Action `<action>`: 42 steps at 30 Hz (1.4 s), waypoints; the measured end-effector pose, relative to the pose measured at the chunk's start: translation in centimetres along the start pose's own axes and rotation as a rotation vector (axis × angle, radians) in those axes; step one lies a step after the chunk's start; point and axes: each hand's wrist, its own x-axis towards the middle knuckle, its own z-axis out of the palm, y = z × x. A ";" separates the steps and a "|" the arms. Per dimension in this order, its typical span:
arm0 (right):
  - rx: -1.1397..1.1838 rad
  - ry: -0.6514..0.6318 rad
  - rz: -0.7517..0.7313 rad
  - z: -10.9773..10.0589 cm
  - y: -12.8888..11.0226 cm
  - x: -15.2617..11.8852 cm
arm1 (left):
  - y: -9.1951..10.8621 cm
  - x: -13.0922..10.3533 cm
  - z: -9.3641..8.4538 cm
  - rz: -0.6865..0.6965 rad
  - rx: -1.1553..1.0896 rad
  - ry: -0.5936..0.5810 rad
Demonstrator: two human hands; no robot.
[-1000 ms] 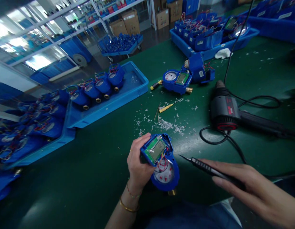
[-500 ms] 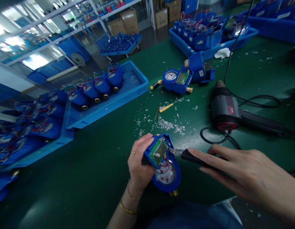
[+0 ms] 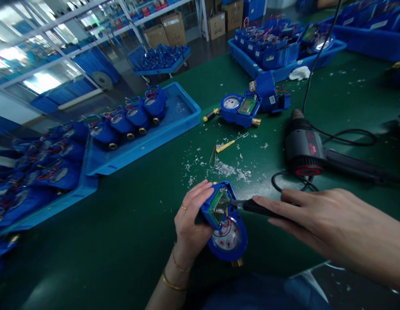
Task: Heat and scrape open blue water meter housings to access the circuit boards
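A blue meter (image 3: 241,241) with a green circuit board, red wires and a round dial is tilted near the table's front edge. My left hand (image 3: 192,217) grips its left side, thumb and fingers round the housing. In my right hand (image 3: 312,219) is a black-handled knife (image 3: 260,208), whose tip touches the right edge of the board compartment. The exact contact of the tip is hard to make out. Beyond the meter, white scraps (image 3: 230,169) lie around a yellow-handled tool (image 3: 224,147) and thin metal tweezers (image 3: 213,153).
Right of the scraps lies a heat gun (image 3: 305,148) with a looping black cable. Farther back are two blue meters (image 3: 240,110) and a full blue tray (image 3: 251,64). On the left, a light blue tray (image 3: 144,144) holds several meters.
The meter and my left hand have shifted slightly right. My right hand with the knife has moved a little left, its tip still at the board compartment's edge.
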 end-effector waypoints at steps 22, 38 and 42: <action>-0.047 -0.147 -0.056 -0.6 -1.9 1.7 | -0.9 0.6 -0.9 0.052 0.086 -0.172; -0.072 -0.356 -0.135 -1.6 0.4 4.3 | -1.5 0.8 -0.4 0.116 -0.009 -0.158; -0.073 -0.266 -0.140 -1.6 -0.7 3.7 | -1.6 0.7 -0.4 0.108 -0.022 -0.144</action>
